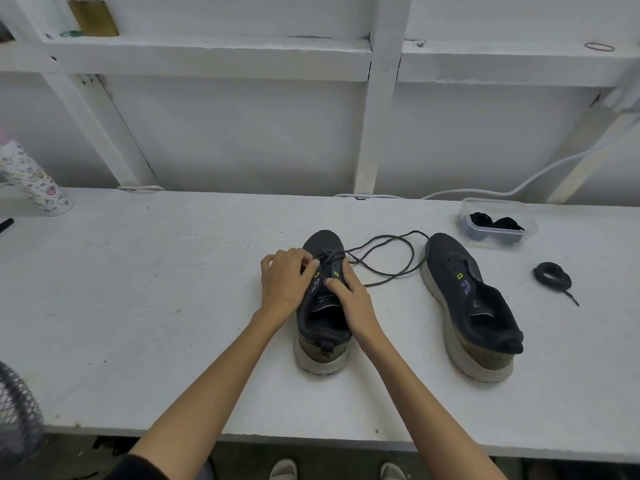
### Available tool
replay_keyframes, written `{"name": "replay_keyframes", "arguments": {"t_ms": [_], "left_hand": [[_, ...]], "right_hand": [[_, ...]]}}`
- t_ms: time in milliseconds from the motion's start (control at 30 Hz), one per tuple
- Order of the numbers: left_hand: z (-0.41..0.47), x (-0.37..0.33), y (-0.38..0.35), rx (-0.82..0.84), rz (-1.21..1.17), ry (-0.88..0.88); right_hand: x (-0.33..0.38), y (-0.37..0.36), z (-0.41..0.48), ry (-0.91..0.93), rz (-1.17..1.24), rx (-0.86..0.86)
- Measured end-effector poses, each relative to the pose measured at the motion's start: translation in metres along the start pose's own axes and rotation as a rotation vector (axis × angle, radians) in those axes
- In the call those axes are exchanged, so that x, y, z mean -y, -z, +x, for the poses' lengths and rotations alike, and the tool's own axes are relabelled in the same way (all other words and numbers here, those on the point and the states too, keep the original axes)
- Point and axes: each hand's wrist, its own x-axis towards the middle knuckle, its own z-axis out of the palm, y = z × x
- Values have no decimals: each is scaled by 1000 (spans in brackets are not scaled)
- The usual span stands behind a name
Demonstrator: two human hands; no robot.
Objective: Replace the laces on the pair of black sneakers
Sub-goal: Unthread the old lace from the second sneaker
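Sneaker [322,329] beneath left hand [284,279], right hand [351,296]

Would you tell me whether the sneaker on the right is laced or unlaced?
Unlaced: the sneaker has bare eyelets and no lace across its tongue.

Two black, pale-soled shoes stand before us on the tabletop [173,306], toes away: the left sneaker [322,327] partly threaded, its dark lace [391,258] looping toward the unlaced right sneaker [464,296]; a coiled lace [550,274] lies farther right.
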Motion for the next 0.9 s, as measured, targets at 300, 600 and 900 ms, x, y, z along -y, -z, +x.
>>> {"name": "replay_keyframes", "arguments": {"t_ms": [300, 600, 900], "left_hand": [[11, -5, 9, -5, -37, 146], [18, -4, 25, -108, -90, 198], [9, -7, 20, -49, -101, 230]], "right_hand": [[-1, -2, 1, -1, -44, 12], [5, 0, -3, -2, -63, 17], [10, -1, -6, -14, -73, 13]]}}
